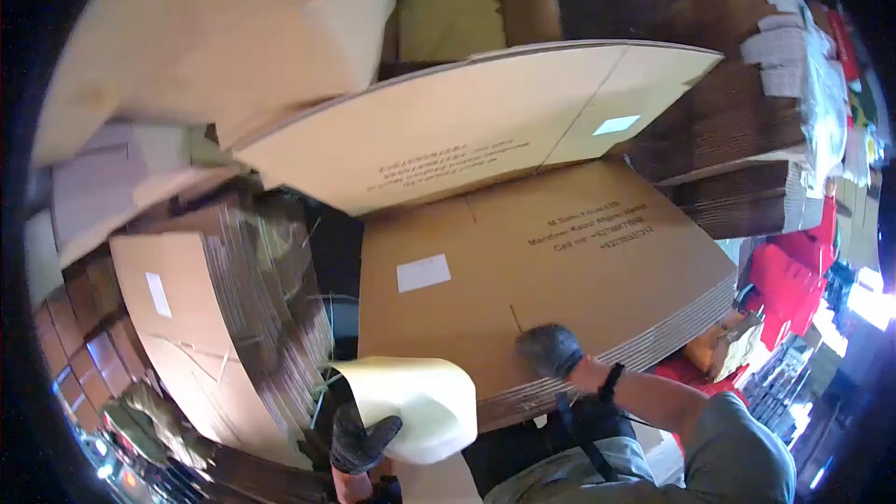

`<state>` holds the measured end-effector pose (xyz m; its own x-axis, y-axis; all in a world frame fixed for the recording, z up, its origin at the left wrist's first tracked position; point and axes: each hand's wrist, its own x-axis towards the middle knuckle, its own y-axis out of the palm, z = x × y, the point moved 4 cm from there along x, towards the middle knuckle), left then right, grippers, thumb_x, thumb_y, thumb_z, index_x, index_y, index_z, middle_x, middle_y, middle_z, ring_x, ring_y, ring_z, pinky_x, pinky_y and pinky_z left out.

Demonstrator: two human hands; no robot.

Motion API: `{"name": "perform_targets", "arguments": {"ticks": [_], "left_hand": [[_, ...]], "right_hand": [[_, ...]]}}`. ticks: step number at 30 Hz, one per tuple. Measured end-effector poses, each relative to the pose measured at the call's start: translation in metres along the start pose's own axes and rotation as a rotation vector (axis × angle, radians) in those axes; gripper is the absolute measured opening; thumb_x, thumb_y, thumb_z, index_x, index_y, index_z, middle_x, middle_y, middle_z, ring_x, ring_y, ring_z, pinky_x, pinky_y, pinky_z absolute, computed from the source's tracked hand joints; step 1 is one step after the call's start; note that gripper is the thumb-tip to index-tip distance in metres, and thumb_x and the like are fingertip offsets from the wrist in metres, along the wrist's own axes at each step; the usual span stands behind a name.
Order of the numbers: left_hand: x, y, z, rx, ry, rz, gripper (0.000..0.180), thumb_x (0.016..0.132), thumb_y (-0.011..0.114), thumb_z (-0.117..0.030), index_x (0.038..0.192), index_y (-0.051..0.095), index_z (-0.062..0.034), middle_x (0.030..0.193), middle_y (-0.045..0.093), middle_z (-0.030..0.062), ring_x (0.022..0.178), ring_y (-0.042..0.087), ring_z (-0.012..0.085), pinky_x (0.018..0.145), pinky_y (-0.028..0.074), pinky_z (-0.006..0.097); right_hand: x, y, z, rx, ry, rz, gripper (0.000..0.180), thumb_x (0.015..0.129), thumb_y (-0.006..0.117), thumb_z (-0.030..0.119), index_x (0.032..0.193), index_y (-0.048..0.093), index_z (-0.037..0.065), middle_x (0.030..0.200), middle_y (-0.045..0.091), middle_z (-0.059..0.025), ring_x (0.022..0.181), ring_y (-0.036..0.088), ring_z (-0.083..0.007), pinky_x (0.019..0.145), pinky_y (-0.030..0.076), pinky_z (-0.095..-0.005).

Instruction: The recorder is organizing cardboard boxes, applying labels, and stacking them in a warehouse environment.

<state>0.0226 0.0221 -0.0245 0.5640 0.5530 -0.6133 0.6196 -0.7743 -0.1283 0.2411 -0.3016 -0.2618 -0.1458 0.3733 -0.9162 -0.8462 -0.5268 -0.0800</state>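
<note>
**Gloved hands at a stack of flat cartons**

In front of the person, a tall stack of flattened brown cartons point(551, 271) lies with a white label on its top sheet. The right hand point(551, 350), gloved, rests flat on the stack's near edge, its grip released and holding nothing. Lower left, the left hand point(359, 439), gloved too, has its grip clenched on a curled cream sheet point(415, 401). Another bundle of cartons point(215, 317) leans just left.

Narrow dark gap point(336, 252) between flattened carton stacks point(560, 271).
</note>
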Motion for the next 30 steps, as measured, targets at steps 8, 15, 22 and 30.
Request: {"name": "perform_targets", "arguments": {"ticks": [8, 15, 22, 30], "left_hand": [[0.163, 0.084, -0.179, 0.182, 0.217, -0.239, 0.028, 0.092, 0.07, -0.018, 0.113, 0.068, 0.001, 0.103, 0.074, 0.0134, 0.093, 0.071, 0.0278, 0.082, 0.055, 0.041], [0.368, 0.161, -0.333, 0.65, 0.848, -0.481, 0.039, 0.101, 0.056, -0.034, 0.115, 0.067, 0.001, 0.108, 0.071, 0.0226, 0.1, 0.07, 0.0313, 0.087, 0.052, 0.042], [0.442, 0.137, -0.236, 0.957, 0.372, -0.454, 0.08, 0.092, 0.06, -0.055, 0.142, 0.046, 0.0049, 0.144, 0.051, 0.0281, 0.136, 0.047, 0.0419, 0.114, 0.037, 0.044], [0.131, 0.192, -0.102, 0.906, 0.697, -0.46, 0.049, 0.098, 0.054, -0.016, 0.14, 0.048, 0.007, 0.152, 0.039, 0.0303, 0.138, 0.04, 0.0455, 0.117, 0.029, 0.053]], "right_hand": [[-0.063, -0.057, 0.043, -0.462, -0.409, -0.216, 0.078, 0.073, 0.074, 0.058, 0.132, 0.06, 0.009, 0.142, 0.053, -0.0211, 0.131, 0.049, -0.0435, 0.111, 0.038, -0.0541], [-0.051, -0.01, 0.003, -0.339, -0.415, -0.455, 0.075, 0.079, 0.069, 0.059, 0.137, 0.057, 0.012, 0.14, 0.054, -0.022, 0.13, 0.049, -0.0434, 0.111, 0.035, -0.0576], [-0.064, -0.016, 0.044, -0.372, -0.472, -0.413, 0.054, 0.082, 0.067, 0.04, 0.126, 0.063, 0.01, 0.132, 0.058, -0.0204, 0.129, 0.05, -0.0414, 0.111, 0.037, -0.053], [-0.072, -0.044, 0.046, -0.173, -0.538, -0.602, 0.033, 0.083, 0.059, 0.027, 0.109, 0.067, 0.007, 0.113, 0.066, -0.0179, 0.11, 0.061, -0.036, 0.097, 0.047, -0.0482]]}}
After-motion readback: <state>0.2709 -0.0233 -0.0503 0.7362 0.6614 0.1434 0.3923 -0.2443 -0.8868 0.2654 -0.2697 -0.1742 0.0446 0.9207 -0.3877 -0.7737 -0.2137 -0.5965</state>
